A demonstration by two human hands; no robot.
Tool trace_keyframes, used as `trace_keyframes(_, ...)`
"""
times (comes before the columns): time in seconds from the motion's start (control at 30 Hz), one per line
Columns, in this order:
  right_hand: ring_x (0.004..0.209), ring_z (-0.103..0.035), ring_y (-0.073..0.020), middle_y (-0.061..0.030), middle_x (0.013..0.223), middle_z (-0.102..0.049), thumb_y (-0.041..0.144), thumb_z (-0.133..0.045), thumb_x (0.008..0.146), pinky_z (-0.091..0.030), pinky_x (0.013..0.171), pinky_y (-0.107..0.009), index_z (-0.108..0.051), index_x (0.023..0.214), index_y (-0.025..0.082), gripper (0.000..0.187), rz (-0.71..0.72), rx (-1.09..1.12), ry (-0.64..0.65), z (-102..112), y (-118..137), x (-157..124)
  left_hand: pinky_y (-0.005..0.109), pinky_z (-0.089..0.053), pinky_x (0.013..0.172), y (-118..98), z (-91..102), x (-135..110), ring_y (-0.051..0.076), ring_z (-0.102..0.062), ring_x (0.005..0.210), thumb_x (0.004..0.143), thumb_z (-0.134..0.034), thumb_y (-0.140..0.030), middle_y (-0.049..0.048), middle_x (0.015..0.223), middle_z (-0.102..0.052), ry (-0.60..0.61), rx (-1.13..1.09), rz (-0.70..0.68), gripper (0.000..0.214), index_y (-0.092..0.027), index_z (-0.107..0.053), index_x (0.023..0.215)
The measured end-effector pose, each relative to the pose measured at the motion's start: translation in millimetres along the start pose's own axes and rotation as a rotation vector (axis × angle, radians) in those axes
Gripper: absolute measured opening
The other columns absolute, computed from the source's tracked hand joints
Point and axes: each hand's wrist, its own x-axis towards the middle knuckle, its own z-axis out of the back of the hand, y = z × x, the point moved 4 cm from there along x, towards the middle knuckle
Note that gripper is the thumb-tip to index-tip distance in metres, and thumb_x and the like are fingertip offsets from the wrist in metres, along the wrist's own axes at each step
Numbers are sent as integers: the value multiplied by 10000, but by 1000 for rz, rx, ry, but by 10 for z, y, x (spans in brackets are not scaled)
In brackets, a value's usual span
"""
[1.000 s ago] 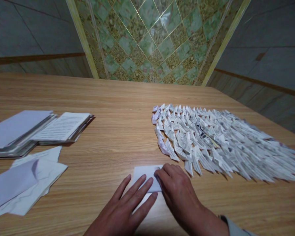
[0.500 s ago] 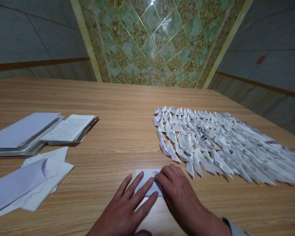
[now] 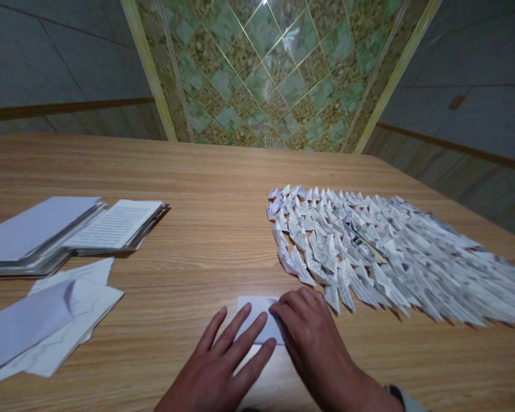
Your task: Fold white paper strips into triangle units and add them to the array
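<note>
L hand (image 3: 223,360) & R hand (image 3: 306,326) both bare, w/ slim fingers. R wrist (image 3: 354,380) bare too. R arm: lt grey sleeve (image 3: 409,403), only a bit in view at btm edge, w/ dk band (image 3: 393,392) at cuff opening. Fabric type n/c, too small.

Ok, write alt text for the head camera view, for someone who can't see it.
A person's left hand spreads over a small piece of white paper on a wooden table, the right hand curled at its right end. Many folded paper pieces crowd the right side; stacks of paper and loose sheets lie on the left.
</note>
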Motion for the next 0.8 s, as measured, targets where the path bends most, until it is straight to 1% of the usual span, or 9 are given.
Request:
trace_keyframes(0.1,795,-535,-221,-27,851,-661,71,-673,905,-368,754,-349,-695,987,194,149,-14,-10,-22,17,-2,6,651,-129,1201,10,-23,-13,406,-311,1482,611,-920,-463,117,1609,-412,26,-7,21,1019,-291,-436,1492)
trace_keyframes(0.23,783,-545,-220,-36,848,-666,69,-651,916,-381,731,-342,-699,968,187,137,-8,-17,-32,17,-1,-1,642,-214,1186,11,-55,-28,415,-320,1478,665,-880,-500,99,1622,-394,46,-24,14,967,-315,-426,1499)
trace_keyframes(0.4,794,-565,-220,-33,837,-668,60,-704,880,-402,744,-341,-703,975,188,159,-13,-12,-28,4,-12,-5,647,-290,1155,20,-66,-18,419,-302,1487,668,-890,-466,106,1630,-376,98,-50,50,1029,-336,-357,1539)
trace_keyframes(0.5,797,-571,-225,-25,833,-670,75,-759,844,-413,755,-347,-701,975,197,188,-17,-23,-6,4,-16,3,634,-320,1145,29,-68,-20,409,-320,1482,719,-841,-475,101,1648,-339,86,-78,38,987,-347,-329,1553)
trace_keyframes(0.57,821,-575,-232,-34,879,-681,84,-776,832,-422,766,-352,-698,977,198,200,-17,-40,-5,27,-6,12,624,-323,1149,43,-63,-22,405,-322,1482,725,-831,-467,93,1658,-316,76,-86,44,977,-352,-329,1555)
trace_keyframes(0.67,914,-577,-253,-74,1034,-688,103,-763,846,-429,812,-366,-687,991,184,183,-5,-68,-37,90,45,13,630,-325,1147,58,-30,-14,407,-307,1488,722,-828,-448,83,1671,-281,82,-98,44,997,-358,-306,1566)
trace_keyframes(0.7,926,-577,-251,-76,1046,-688,109,-751,858,-427,848,-377,-682,997,178,169,16,-65,-46,106,76,6,635,-330,1142,61,-11,-7,408,-302,1490,730,-821,-438,82,1672,-278,92,-103,43,995,-357,-296,1572)
trace_keyframes(0.73,917,-581,-242,-67,1020,-692,112,-733,875,-419,891,-385,-678,1004,174,153,43,-58,-45,113,109,-5,637,-336,1138,64,13,4,406,-301,1491,746,-809,-430,81,1671,-281,104,-109,41,983,-354,-288,1576)
trace_keyframes(0.8,850,-592,-215,-32,900,-696,110,-698,901,-394,958,-384,-672,985,173,109,90,-53,-12,98,168,-42,629,-357,1128,70,83,38,402,-316,1486,783,-778,-433,87,1660,-308,110,-121,35,939,-339,-289,1579)
